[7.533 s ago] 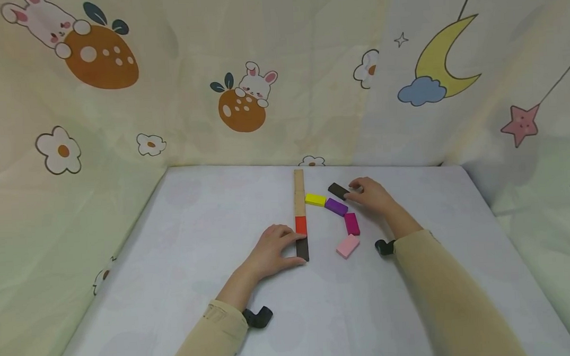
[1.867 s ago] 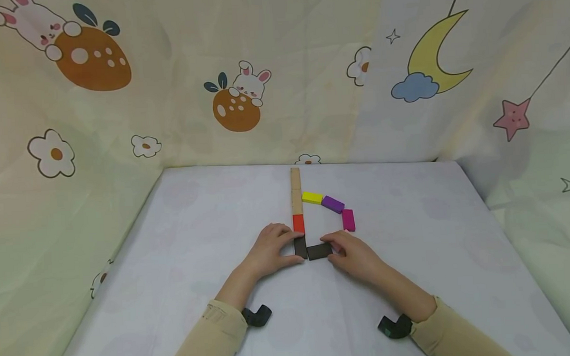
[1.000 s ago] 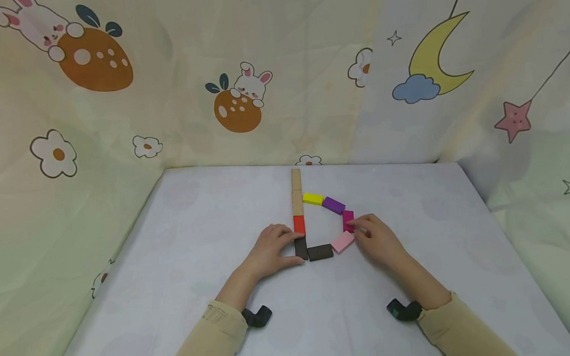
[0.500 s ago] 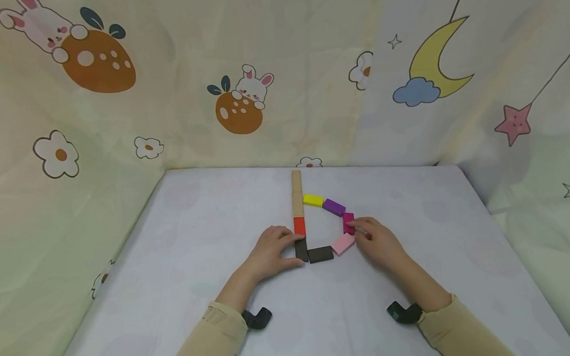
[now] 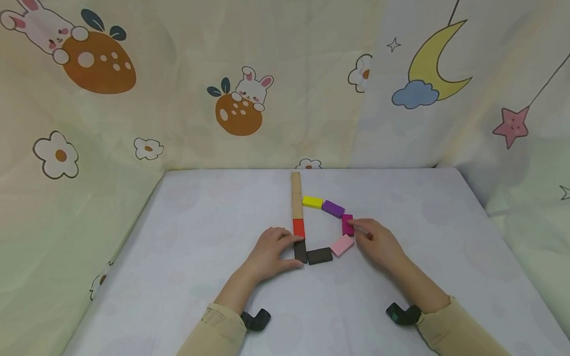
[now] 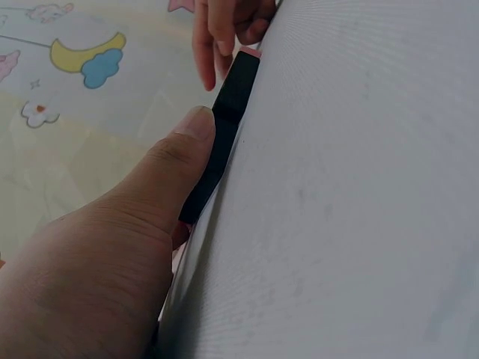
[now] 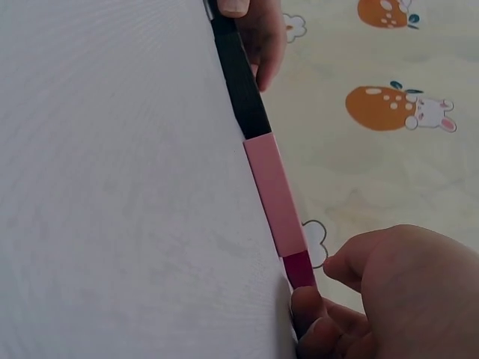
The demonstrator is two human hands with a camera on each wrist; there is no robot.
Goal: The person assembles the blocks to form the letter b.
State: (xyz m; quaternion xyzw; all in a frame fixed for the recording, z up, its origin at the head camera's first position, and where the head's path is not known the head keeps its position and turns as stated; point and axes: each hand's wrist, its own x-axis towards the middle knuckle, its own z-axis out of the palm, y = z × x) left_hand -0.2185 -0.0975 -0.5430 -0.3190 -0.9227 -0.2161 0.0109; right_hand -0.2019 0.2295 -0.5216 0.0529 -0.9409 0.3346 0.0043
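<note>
In the head view my left hand (image 5: pixel 269 253) pinches the lower dark block (image 5: pixel 300 251) of an upright row, thumb at its near end. Above it in that row come a red block (image 5: pixel 299 228) and plain wooden blocks (image 5: pixel 297 198). My right hand (image 5: pixel 381 244) has its curled fingers on the magenta block (image 5: pixel 347 229); in the right wrist view its thumb stands a little off the block. A second dark block (image 5: pixel 319 256), a pink block (image 7: pixel 277 196), the magenta one, a purple block (image 5: pixel 333 209) and a yellow block (image 5: pixel 312 202) curve off the row's right side.
A white-covered table (image 5: pixel 196 214) carries all the blocks, lying flat. Patterned cloth walls (image 5: pixel 176 98) with rabbits, flowers and a moon stand around its back and sides. A dark wrist device (image 5: pixel 256 320) sticks out by the left cuff, another (image 5: pixel 403 314) by the right.
The second dark block came from the upper right to beside the lower dark block. The pink block shifted to meet it. My right hand moved onto the magenta block; my left hand stayed put.
</note>
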